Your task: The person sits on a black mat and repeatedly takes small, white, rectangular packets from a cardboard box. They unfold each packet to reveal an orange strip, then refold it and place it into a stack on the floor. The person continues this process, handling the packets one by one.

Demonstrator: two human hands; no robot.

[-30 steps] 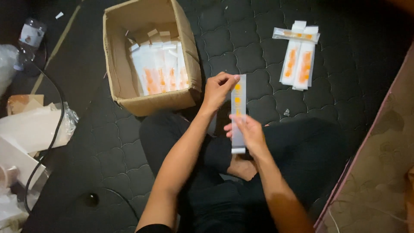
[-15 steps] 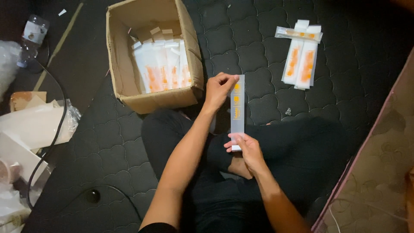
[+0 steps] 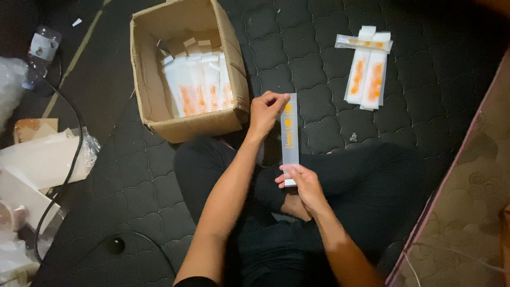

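I hold a long narrow frosted plastic packet (image 3: 289, 135) with orange print upright over my lap. My left hand (image 3: 265, 114) pinches its top end. My right hand (image 3: 300, 180) grips its bottom end. Just left of the packet stands an open cardboard box (image 3: 154, 95) with several similar white and orange packets (image 3: 199, 85) standing inside. A small pile of the same packets (image 3: 366, 74) lies on the dark quilted mat at the upper right, one laid crosswise on top.
A plastic bottle (image 3: 41, 53) lies at the far left. Crumpled plastic and paper (image 3: 37, 159) sit at the left edge with a black cable (image 3: 74, 159) running past. A patterned fabric edge (image 3: 473, 202) borders the right.
My right hand has slid down the packet from its middle to its bottom end. My left hand has kept its hold on the top end.
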